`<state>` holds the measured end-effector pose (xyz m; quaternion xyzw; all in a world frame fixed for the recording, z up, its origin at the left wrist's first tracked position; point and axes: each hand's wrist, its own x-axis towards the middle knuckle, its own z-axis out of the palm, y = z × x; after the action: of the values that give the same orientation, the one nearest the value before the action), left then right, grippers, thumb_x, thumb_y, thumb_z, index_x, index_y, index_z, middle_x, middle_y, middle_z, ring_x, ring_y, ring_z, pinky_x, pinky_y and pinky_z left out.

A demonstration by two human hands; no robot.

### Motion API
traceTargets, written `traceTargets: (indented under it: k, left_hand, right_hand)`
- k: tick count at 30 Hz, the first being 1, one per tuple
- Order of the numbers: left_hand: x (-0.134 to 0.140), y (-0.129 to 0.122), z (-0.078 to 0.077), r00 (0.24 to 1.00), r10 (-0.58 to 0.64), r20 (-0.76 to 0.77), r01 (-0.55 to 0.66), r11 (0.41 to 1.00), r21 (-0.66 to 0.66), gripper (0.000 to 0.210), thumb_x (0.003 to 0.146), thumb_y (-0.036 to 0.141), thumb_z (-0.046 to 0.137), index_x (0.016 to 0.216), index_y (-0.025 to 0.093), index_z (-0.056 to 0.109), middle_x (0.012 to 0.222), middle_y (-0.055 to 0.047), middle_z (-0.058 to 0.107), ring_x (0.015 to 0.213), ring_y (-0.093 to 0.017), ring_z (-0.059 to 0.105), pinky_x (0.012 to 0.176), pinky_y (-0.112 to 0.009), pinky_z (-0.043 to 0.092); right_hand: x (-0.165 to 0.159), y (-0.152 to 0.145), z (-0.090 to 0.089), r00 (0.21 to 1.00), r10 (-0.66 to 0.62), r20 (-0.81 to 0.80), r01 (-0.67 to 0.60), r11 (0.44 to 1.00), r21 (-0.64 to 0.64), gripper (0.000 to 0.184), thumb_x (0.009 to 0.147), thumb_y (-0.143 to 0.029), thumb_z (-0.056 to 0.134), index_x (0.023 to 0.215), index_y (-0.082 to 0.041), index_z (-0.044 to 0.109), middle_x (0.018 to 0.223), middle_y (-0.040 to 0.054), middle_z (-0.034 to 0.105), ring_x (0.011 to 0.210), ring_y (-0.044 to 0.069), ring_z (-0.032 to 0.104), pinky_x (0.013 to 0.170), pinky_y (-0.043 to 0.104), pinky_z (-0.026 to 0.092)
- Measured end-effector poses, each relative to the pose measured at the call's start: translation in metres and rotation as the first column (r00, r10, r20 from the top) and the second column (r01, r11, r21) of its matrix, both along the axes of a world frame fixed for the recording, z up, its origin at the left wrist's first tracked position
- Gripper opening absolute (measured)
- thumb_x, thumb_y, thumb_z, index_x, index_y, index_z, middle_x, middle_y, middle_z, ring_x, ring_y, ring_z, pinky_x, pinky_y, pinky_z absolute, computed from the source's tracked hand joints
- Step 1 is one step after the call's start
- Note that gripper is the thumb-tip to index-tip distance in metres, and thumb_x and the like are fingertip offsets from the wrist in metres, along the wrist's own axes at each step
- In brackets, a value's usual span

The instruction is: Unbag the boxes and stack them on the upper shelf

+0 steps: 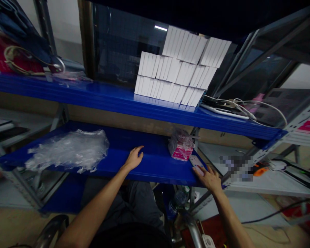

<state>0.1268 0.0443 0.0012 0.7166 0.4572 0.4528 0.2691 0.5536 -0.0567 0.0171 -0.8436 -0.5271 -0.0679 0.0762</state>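
Observation:
My left hand (134,159) hovers over or rests on the middle of the blue lower shelf (152,168), its fingers loosely bent and apart, holding nothing. At the shelf's right end, my right hand (209,177) has its fingers spread, and the fingertips touch or overlap the near end of a pale, flat, rectangular item (195,161) with small dark marks. Whether it is a phone or a remote I cannot tell. Just left of that item stands a pink-and-white box (181,151) with crumpled clear plastic on top. A heap of clear plastic wrapping (72,148) covers the shelf's left part.
Small white boxes (175,77) are stacked in rows on the upper blue shelf (113,98). Beside them lie a white cable (268,103) and a flat device (224,110). An orange-handled tool (260,171) lies on the right grey shelf. Bottles (179,199) stand below.

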Motion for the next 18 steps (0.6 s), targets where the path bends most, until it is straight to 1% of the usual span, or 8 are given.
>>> traceTargets:
  k: [2, 3, 6, 7, 9, 13, 15, 18]
  left_hand:
    - [-0.003, -0.005, 0.005, 1.000, -0.008, 0.017, 0.008, 1.000, 0.002, 0.045, 0.095, 0.024, 0.055, 0.140, 0.021, 0.060, 0.140, -0.012, 0.064, 0.122, -0.024, 0.065, 0.105, -0.040, 0.054]
    - [-0.007, -0.008, 0.009, 1.000, -0.014, 0.024, 0.014, 1.000, 0.014, 0.045, 0.095, 0.024, 0.055, 0.139, 0.021, 0.061, 0.139, -0.012, 0.065, 0.121, -0.024, 0.065, 0.104, -0.039, 0.055]
    - [-0.029, -0.023, 0.027, 0.999, -0.048, 0.025, 0.046, 0.997, 0.061, 0.038, 0.095, 0.027, 0.057, 0.132, 0.023, 0.067, 0.133, -0.010, 0.070, 0.115, -0.023, 0.069, 0.100, -0.036, 0.056]
    - [-0.040, -0.029, 0.036, 0.998, -0.065, 0.019, 0.063, 0.995, 0.072, 0.035, 0.095, 0.028, 0.057, 0.128, 0.024, 0.069, 0.130, -0.008, 0.072, 0.112, -0.022, 0.070, 0.100, -0.035, 0.056]
    - [-0.064, -0.043, 0.054, 0.996, -0.084, 0.013, 0.083, 0.993, 0.080, 0.031, 0.097, 0.032, 0.055, 0.122, 0.025, 0.072, 0.121, -0.006, 0.076, 0.106, -0.021, 0.072, 0.097, -0.032, 0.056]
    - [-0.121, -0.067, 0.086, 0.998, 0.021, 0.053, -0.024, 0.997, 0.068, 0.030, 0.097, 0.037, 0.055, 0.115, 0.023, 0.074, 0.102, -0.005, 0.080, 0.097, -0.021, 0.075, 0.091, -0.031, 0.057]
    - [-0.155, -0.071, 0.095, 0.987, 0.146, 0.072, -0.150, 0.987, 0.058, 0.031, 0.095, 0.038, 0.056, 0.113, 0.020, 0.074, 0.097, -0.006, 0.079, 0.092, -0.021, 0.075, 0.086, -0.031, 0.059]
    - [-0.211, -0.069, 0.097, 0.942, 0.331, 0.048, -0.333, 0.942, 0.046, 0.031, 0.091, 0.034, 0.055, 0.110, 0.017, 0.073, 0.094, -0.008, 0.079, 0.089, -0.023, 0.076, 0.083, -0.034, 0.060]
  right_hand:
    - [-0.021, 0.012, 0.012, 1.000, 0.017, 0.015, -0.017, 1.000, -0.003, 0.068, 0.092, -0.067, 0.049, 0.148, -0.029, 0.057, 0.158, 0.0140, 0.048, 0.143, 0.042, 0.046, 0.112, 0.059, 0.040]
    - [-0.034, 0.018, 0.018, 0.998, 0.065, 0.004, -0.065, 0.998, -0.013, 0.067, 0.093, -0.064, 0.049, 0.144, -0.023, 0.061, 0.152, 0.0176, 0.053, 0.139, 0.041, 0.050, 0.112, 0.056, 0.041]
    - [-0.086, 0.027, 0.037, 0.928, 0.320, -0.190, -0.337, 0.939, -0.065, 0.050, 0.093, -0.056, 0.054, 0.117, -0.018, 0.077, 0.119, 0.0193, 0.074, 0.118, 0.036, 0.067, 0.104, 0.045, 0.048]
    - [-0.108, 0.028, 0.043, 0.862, 0.409, -0.298, -0.446, 0.893, -0.064, 0.045, 0.092, -0.056, 0.056, 0.108, -0.020, 0.079, 0.109, 0.0164, 0.077, 0.111, 0.034, 0.070, 0.099, 0.042, 0.051]
    - [-0.156, 0.028, 0.056, 0.652, 0.578, -0.491, -0.657, 0.754, 0.014, 0.043, 0.090, -0.059, 0.058, 0.104, -0.024, 0.079, 0.103, 0.0098, 0.079, 0.101, 0.031, 0.073, 0.092, 0.038, 0.054]
    - [-0.265, 0.037, 0.081, 0.306, 0.744, -0.594, -0.834, 0.511, 0.210, 0.037, 0.090, -0.051, 0.063, 0.111, -0.023, 0.076, 0.099, 0.0059, 0.080, 0.093, 0.025, 0.074, 0.084, 0.033, 0.056]
    - [-0.318, 0.048, 0.090, 0.201, 0.805, -0.558, -0.871, 0.407, 0.273, 0.033, 0.091, -0.046, 0.064, 0.110, -0.023, 0.076, 0.100, 0.0056, 0.080, 0.093, 0.023, 0.073, 0.084, 0.031, 0.055]
    - [-0.388, 0.066, 0.094, 0.178, 0.863, -0.473, -0.886, 0.349, 0.304, 0.028, 0.094, -0.040, 0.063, 0.110, -0.021, 0.076, 0.095, 0.0048, 0.079, 0.089, 0.020, 0.073, 0.083, 0.028, 0.053]
